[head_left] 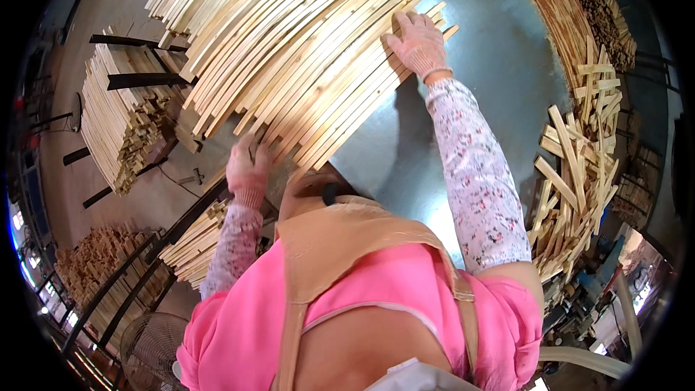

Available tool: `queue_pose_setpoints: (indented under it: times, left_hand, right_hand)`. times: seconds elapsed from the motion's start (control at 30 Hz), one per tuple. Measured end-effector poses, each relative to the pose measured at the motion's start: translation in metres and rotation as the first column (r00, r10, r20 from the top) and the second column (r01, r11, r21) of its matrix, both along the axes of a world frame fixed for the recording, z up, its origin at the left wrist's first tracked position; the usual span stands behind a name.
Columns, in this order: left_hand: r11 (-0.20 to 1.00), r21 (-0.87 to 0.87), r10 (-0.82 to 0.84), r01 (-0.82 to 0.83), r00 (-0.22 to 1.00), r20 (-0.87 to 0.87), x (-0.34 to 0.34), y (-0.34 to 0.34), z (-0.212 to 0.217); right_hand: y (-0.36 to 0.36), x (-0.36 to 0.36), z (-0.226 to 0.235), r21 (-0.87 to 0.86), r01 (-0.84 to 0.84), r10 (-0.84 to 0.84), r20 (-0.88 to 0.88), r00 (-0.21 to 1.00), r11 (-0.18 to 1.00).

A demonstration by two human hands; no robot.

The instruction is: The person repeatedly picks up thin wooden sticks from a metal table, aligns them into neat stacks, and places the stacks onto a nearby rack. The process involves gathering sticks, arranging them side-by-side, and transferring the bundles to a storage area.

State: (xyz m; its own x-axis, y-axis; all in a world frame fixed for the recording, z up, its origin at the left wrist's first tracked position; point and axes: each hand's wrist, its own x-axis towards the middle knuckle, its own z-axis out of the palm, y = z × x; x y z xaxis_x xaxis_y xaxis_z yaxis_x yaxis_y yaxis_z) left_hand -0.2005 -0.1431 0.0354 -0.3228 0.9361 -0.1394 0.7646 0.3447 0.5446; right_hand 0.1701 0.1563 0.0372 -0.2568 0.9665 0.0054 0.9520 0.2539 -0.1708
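Many long, pale wooden strips point(311, 65) lie side by side on a grey metal tabletop point(492, 51), running slantwise from lower left to upper right. My right hand point(418, 43), in a pinkish glove, rests with spread fingers on the strips' far right ends. At their near left ends is my left hand point(247, 166), gloved alike, its fingers stretched up against the ends of the strips. It is slightly blurred, and its fingertips are partly hard to make out. Floral sleeves cover both forearms.
A stack of strips point(119, 112) sits on a black metal rack at left, with another stack point(108, 264) below it. Short offcuts point(572, 166) pile up at the table's right edge. A wooden board point(543, 0) borders the far right. A fan point(152, 344) stands at lower left.
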Motion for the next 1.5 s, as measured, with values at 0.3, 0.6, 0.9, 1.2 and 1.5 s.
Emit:
queue_pose_setpoints:
  times: [0.3, 0.6, 0.9, 1.2, 1.5]
  left_hand:
    - [0.876, -0.139, 0.448, -0.461, 0.673, 0.588, 0.023, -0.010, -0.006]
    - [0.957, 0.238, -0.276, 0.168, 0.784, 0.556, 0.089, 0.034, 0.056]
    - [0.263, 0.312, -0.447, 0.913, 0.402, -0.799, 0.140, 0.198, 0.149]
    - [0.760, -0.259, -0.433, 0.596, 0.761, 0.483, 0.155, 0.162, 0.079]
    - [0.702, -0.170, -0.046, 0.691, 0.282, 0.958, 0.287, 0.128, 0.013]
  right_hand:
    - [0.098, -0.011, 0.006, -0.129, 0.008, 0.000, 0.062, 0.998, 0.992]
    - [-0.007, -0.033, 0.027, -0.616, -0.164, -0.615, -0.650, -0.445, 0.770]
    - [-0.071, 0.027, 0.121, -0.584, -0.328, -0.015, -0.504, 0.863, 0.743]
    - [-0.182, 0.075, 0.120, -0.213, 0.410, -0.429, -0.708, 0.561, 0.887]
    - [-0.337, 0.072, 0.016, -0.129, 0.234, -0.265, -0.581, 0.769, 0.964]
